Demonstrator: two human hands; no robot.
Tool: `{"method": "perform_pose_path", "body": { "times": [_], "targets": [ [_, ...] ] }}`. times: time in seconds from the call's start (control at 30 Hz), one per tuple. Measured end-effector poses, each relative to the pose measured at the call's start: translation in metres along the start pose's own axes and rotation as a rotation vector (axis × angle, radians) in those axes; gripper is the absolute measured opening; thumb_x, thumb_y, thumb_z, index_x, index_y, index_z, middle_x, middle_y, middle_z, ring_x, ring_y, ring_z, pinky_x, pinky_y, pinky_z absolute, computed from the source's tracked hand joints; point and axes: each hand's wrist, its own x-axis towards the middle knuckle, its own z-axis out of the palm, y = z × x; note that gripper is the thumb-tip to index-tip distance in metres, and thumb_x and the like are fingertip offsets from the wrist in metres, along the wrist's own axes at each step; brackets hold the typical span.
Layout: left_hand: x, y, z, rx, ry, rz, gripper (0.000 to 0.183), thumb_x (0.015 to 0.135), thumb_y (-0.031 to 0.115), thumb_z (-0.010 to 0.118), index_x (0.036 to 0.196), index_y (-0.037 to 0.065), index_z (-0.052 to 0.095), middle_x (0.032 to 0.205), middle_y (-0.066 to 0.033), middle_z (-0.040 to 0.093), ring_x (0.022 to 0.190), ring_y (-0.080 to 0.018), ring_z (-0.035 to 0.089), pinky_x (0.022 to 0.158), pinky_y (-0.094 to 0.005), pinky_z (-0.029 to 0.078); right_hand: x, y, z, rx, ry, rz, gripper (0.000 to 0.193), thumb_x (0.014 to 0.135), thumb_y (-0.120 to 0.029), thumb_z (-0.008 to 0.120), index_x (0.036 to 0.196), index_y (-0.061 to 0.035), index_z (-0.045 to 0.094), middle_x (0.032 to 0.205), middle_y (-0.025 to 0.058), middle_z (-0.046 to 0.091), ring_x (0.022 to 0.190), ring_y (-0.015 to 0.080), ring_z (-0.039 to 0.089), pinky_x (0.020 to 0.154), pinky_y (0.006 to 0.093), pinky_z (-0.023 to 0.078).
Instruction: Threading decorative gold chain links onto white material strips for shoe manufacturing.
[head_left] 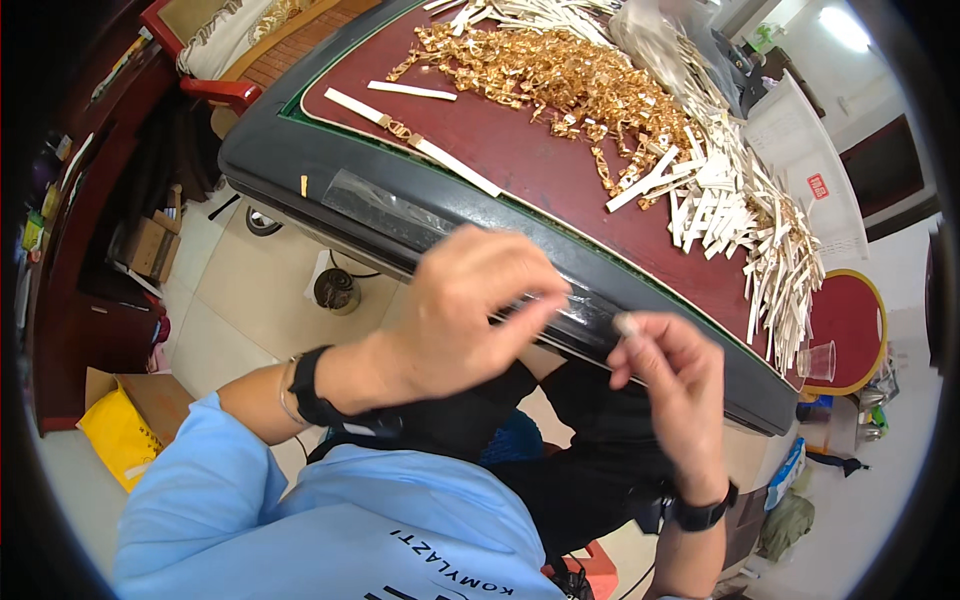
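Note:
My left hand (480,310) hovers over the table's near edge, its thumb and forefinger closed in a pinch; whatever lies between them is blurred. Lower right of it, my right hand (675,375) pinches a small pale piece (627,323) that I cannot make out. See-through film (385,203) lies along the dark table rim (270,150) beyond my left hand. On the dark red tabletop (500,130), two white strips joined by a gold chain-link clasp (398,130) lie in a line. A single white strip (412,91) lies just beyond them.
A heap of gold clasps (570,80) covers the far middle of the tabletop. White strips (720,200) are piled along its right side, with a plastic cup (817,361) at the corner. A red stool (590,570) stands below; a metal can (337,290) is on the floor.

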Motion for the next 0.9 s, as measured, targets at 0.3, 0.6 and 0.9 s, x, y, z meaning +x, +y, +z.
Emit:
{"method": "perform_pose_path", "body": {
  "times": [0.3,0.6,0.9],
  "targets": [
    [0.064,-0.019,-0.005,0.113,-0.134,0.068,0.016,0.080,0.007,0.069,0.095,0.001,0.066,0.096,-0.0120,0.066,0.091,-0.0298,0.063,0.084,-0.0385,0.047,0.123,-0.007,-0.018,-0.889,0.194,-0.814,0.013,0.094,-0.012,0.057,0.097,-0.0009,0.063,0.097,0.0122,0.065,0.090,0.0287,0.060,0.081,0.0381,0.048],
    [0.139,-0.079,-0.011,0.322,-0.238,-0.134,0.033,0.084,0.021,0.068,0.111,0.002,0.066,0.111,-0.0144,0.064,0.106,-0.0269,0.061,0.094,-0.0387,0.047,0.130,0.004,-0.062,-0.877,0.212,-0.498,0.014,0.094,-0.011,0.054,0.095,0.0015,0.061,0.093,0.0190,0.061,0.091,0.0382,0.057,0.082,0.0435,0.046],
    [0.158,-0.129,0.029,0.582,-0.304,-0.167,0.063,0.083,0.037,0.070,0.139,0.016,0.049,0.140,-0.0206,0.042,0.132,-0.0394,0.038,0.109,-0.0508,0.034,0.121,0.025,-0.098,-0.786,0.421,-0.412,0.016,0.094,-0.010,0.055,0.096,0.0045,0.061,0.088,0.0238,0.063,0.083,0.0400,0.061,0.076,0.0423,0.048]
  ]
}}
